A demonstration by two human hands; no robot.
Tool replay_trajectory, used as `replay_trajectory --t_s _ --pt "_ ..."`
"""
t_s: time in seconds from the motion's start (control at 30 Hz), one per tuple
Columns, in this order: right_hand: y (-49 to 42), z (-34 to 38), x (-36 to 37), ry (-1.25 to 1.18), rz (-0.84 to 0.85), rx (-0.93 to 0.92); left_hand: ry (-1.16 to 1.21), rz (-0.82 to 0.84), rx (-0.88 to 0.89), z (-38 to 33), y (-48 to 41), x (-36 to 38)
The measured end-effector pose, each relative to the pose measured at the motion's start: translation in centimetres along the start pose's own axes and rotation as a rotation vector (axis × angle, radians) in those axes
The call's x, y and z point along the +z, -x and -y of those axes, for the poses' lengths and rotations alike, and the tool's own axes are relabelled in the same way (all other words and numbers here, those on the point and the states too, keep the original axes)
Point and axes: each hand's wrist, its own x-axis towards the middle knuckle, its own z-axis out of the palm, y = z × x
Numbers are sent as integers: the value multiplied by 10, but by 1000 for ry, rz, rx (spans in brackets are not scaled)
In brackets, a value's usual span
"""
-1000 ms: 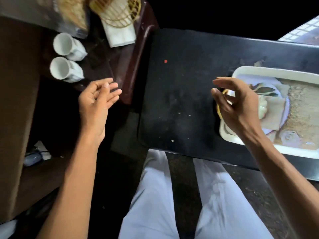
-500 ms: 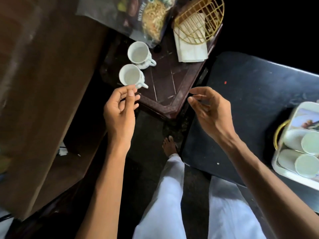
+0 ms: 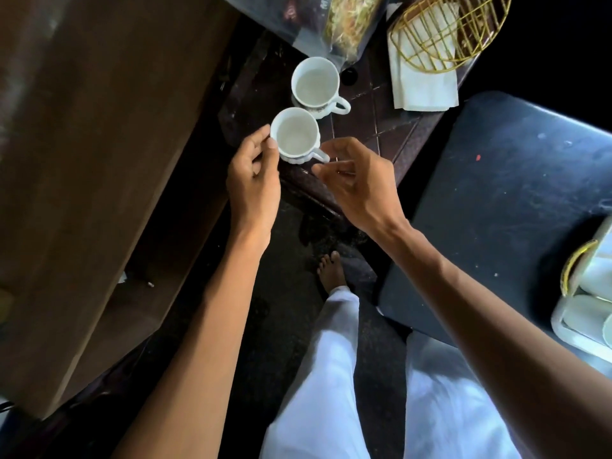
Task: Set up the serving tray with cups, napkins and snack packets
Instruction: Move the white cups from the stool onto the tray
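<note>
The clear plastic snack packet [image 3: 334, 24] has print on it but it's too cropped and blurry to read, just noodle-like yellow stuff inside. Two glossy white ribbed cups sit on the dark tiled counter [image 3: 381, 124]; the left hand [image 3: 253, 180] pinches the near cup [image 3: 295, 135] at its rim, and the right hand [image 3: 356, 180] hovers half-curled, holding nothing, at its handle. White folded napkins [image 3: 422, 86] lie under a gold wire basket [image 3: 447, 31], and the white tray [image 3: 576, 329] is at the far right on a scuffed black surface [image 3: 503, 193].

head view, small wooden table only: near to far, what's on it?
Near cup, with the left hand at its side → far cup → snack packet. The napkins and wire holder sit off to the right, so I left them unranked.
</note>
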Motion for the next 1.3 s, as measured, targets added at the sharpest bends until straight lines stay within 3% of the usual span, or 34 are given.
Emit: replay_trajectory --t_s 0.23,0.53,0.77,1.1,1.3 --pt "-7 -2 8 36 -53 0 -25 -8 44 2 -3 1" --pt "6 4 -14 51 -96 -126 -22 -89 84 -4 26 5" --pt "61 -18 -81 61 -226 -87 45 -1 76 -8 93 46" --pt "163 -84 -198 12 -362 110 96 178 2 2 205 166" --pt "228 -119 -282 -83 -519 211 22 325 71 4 276 236"
